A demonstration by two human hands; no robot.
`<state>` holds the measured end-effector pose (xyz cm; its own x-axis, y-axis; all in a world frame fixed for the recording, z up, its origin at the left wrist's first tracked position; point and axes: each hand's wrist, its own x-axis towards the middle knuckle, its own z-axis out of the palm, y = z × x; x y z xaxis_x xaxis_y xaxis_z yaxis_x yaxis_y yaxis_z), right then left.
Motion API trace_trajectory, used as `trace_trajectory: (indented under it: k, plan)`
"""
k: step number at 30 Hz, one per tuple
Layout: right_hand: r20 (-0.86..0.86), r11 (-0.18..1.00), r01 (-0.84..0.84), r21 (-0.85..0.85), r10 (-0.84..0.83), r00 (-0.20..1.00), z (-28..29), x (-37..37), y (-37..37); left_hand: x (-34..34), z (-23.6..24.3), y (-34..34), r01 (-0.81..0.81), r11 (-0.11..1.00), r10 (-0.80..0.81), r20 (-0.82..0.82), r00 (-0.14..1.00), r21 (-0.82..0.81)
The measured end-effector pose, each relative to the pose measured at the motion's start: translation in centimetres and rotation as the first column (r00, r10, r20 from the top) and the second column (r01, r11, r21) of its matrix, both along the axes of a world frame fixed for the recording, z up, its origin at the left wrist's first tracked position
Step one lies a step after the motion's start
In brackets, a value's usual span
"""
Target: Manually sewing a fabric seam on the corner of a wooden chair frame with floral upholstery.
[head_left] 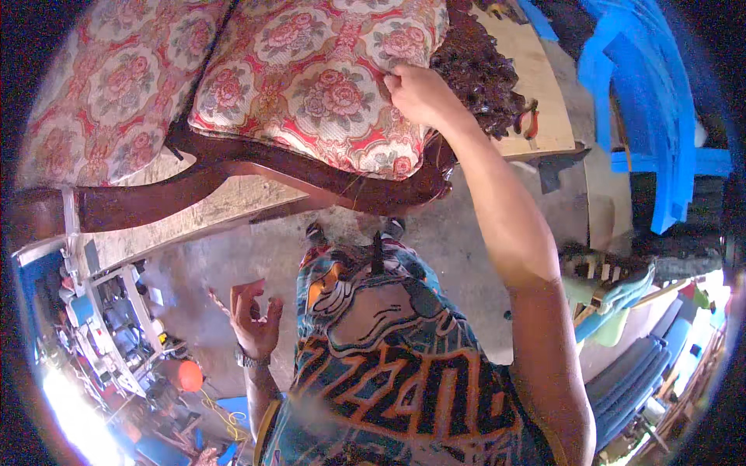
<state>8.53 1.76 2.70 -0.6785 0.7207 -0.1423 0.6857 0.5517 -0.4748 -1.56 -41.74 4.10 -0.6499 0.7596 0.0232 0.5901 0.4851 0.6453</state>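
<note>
A floral cushion in red and cream lies on a dark carved wooden furniture frame. My right hand reaches to the cushion's right side, its fingers closed on the fabric there. To the left, a second piece of floral upholstery sits behind the curved wood. My left hand hangs low beside my body, fingers curled round something slim that I cannot make out clearly. Dark ornate carving shows just right of the cushion.
A pale board lies under the carving. Bright blue strips stand at upper right, blue-grey padded pieces at lower right. At lower left are a metal rack, an orange round object and a yellow cord over the concrete floor.
</note>
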Motion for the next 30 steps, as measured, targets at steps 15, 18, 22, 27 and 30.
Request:
trace_trajectory:
  k: [15, 18, 22, 27, 30]
  plan:
    - [-0.772, 0.733, 0.600, -0.321, -0.570, 0.283, 3.5, 7.4, -5.4, -12.2, -3.7, -1.7, 0.523, 0.811, -0.580, 0.243, 0.778, 0.261]
    - [-0.659, 0.702, -0.198, -0.684, -0.711, -0.246, 7.3, 11.0, -10.5, -13.7, -3.7, 0.3, 0.604, 0.767, -0.641, 0.307, 0.704, 0.217]
    - [-0.532, 0.585, 0.030, -0.811, -0.714, -0.456, 10.2, 11.8, -16.0, -14.4, -3.3, 3.1, 0.726, 0.653, -0.757, 0.213, 0.617, 0.217]
    - [-0.539, 0.709, -0.391, -0.586, -0.702, -0.465, 11.3, 12.8, -20.8, -13.7, -1.6, 7.2, 0.835, 0.531, -0.841, -0.027, 0.540, 0.144]
    - [-0.530, 0.713, -0.300, -0.634, -0.683, -0.503, 10.9, 13.4, -21.6, -11.2, 0.0, 10.0, 0.756, 0.566, -0.797, -0.016, 0.604, 0.330]
